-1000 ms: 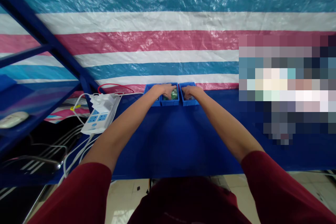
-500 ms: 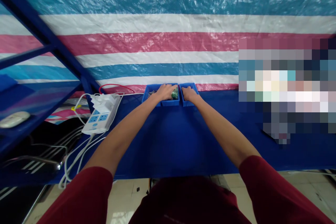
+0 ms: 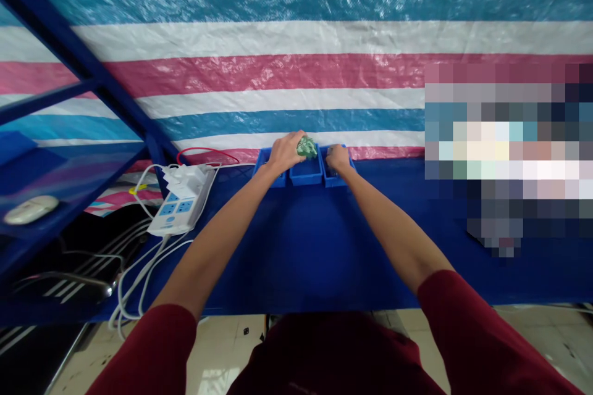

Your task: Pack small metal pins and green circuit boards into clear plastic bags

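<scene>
Three small blue bins stand side by side at the back of the blue table. My left hand (image 3: 287, 150) is closed on a green packet (image 3: 306, 147), held above the middle bin (image 3: 306, 179). Partly under my left wrist is the left bin (image 3: 280, 181); its contents are mostly hidden. Over the right bin (image 3: 334, 182), my right hand (image 3: 338, 157) has its fingers curled together at something small and dark that I cannot make out.
At the left lies a white power strip (image 3: 178, 213) with plugs and loose white cables. A blue frame (image 3: 115, 111) slants behind it. A white mouse (image 3: 31, 210) rests on a shelf at the far left. The right side is pixelated.
My left hand has lifted the green packet up out of the middle bin, whose inside now shows. My right hand has risen slightly over the right bin.
</scene>
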Motion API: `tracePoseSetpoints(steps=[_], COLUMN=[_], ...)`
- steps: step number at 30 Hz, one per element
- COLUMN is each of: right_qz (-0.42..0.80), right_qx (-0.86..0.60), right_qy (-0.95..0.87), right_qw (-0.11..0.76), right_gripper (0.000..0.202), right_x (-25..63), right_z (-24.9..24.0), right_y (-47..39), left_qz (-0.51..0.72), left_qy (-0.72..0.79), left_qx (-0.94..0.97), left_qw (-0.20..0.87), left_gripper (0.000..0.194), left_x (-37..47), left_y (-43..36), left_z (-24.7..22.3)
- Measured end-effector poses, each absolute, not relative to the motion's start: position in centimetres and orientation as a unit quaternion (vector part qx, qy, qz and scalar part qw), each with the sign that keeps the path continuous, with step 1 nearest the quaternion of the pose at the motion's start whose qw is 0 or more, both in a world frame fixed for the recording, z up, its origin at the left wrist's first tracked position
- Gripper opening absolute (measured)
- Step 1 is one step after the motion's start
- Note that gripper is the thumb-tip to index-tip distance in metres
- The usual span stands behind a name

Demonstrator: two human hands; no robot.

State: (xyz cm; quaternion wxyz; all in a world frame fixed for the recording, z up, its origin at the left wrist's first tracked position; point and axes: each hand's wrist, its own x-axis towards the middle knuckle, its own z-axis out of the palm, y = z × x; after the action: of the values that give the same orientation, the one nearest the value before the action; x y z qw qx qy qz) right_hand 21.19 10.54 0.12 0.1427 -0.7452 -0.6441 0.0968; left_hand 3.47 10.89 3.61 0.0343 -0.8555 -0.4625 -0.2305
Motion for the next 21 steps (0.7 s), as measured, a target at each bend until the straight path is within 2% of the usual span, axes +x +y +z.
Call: tracePoseSetpoints(steps=[2, 6, 10, 13, 17, 21], right_qz=[0.089, 0.084, 0.156, 0.222, 0.245, 0.236], right_qx=[-0.739, -0.694, -0.607, -0.556, -0.551, -0.535], right_qy=[-0.639, -0.594, -0.550, -0.559, -0.605, -0.660], right_qw=[0.194, 0.398, 0.552, 0.573, 0.520, 0.472], right_gripper=[0.028, 0.021, 0.015, 0.014, 0.017, 0.027], right_x=[21.4, 21.9, 21.1, 19.7, 18.4, 18.1], right_z=[0.6, 2.4, 3.3, 2.1, -0.6, -2.5], right_y=[10.7, 9.9, 6.6, 3.0, -0.4, -1.7], left_qz=[-0.285, -0.369, -0.384, -0.342, -0.238, -0.211], left_qy=[-0.459, -0.452, -0.452, -0.466, -0.494, -0.493], left_qx=[-0.841, -0.812, -0.803, -0.809, -0.824, -0.832], left_qw=[0.026, -0.007, -0.059, -0.107, -0.143, -0.143], left_gripper=[0.045, 0.047, 0.045, 0.044, 0.045, 0.062], left_x=[2.9, 1.7, 1.0, 0.6, -0.2, -1.3], left_y=[10.2, 6.4, 1.3, -1.3, -2.4, -2.1], left_z=[4.4, 5.6, 4.7, 2.6, 0.0, -1.1])
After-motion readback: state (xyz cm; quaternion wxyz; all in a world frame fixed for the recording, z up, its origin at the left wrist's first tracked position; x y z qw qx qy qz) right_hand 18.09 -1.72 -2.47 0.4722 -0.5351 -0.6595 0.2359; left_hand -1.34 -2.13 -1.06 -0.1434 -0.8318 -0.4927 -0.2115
